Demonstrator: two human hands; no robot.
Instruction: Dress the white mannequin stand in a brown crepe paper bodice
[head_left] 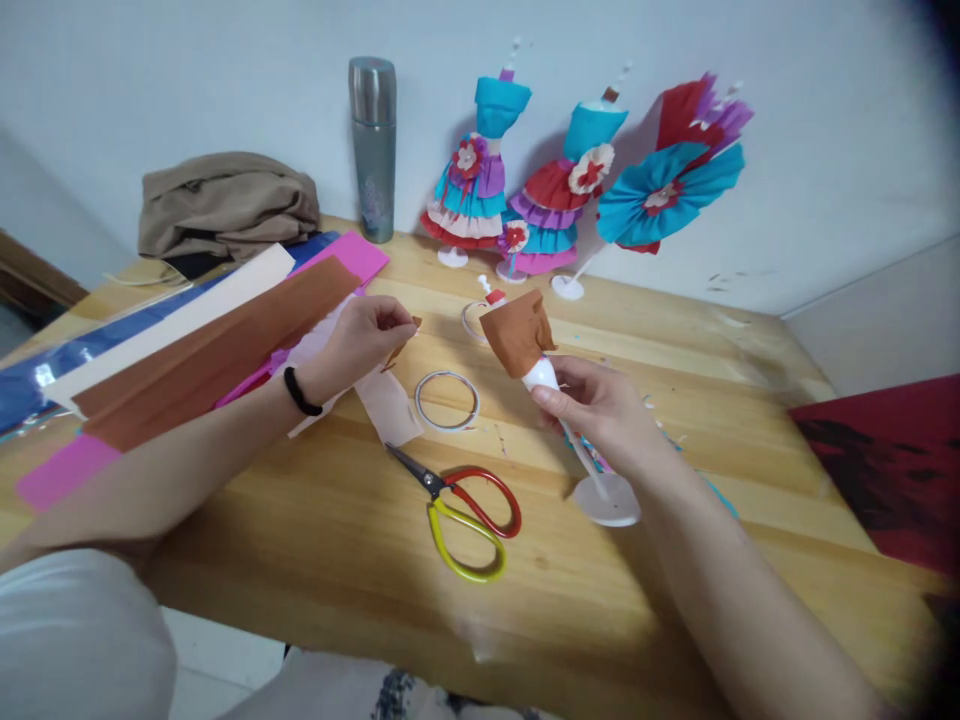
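Note:
My right hand (600,405) is wrapped round the lower body of a small white dress form (541,376), which tilts to the left above the table. Brown crepe paper (517,335) covers its upper part, and a round white base (607,500) ends its stem. Over the paper strips, my left hand (367,345) pinches a small scrap of brown paper (401,348) between thumb and fingertips. Scissors (450,500) with one red and one yellow handle lie on the table between my forearms, blades apart. A pale paper piece (390,405) lies beside their tips.
Brown, pink and cream paper strips (217,350) are stacked at the left. Rings of wire or tape (448,400) lie mid-table. Along the wall stand a flask (373,150), a brown cloth (225,205) and several paper-dressed forms (551,200). A red panel (892,470) is at the right.

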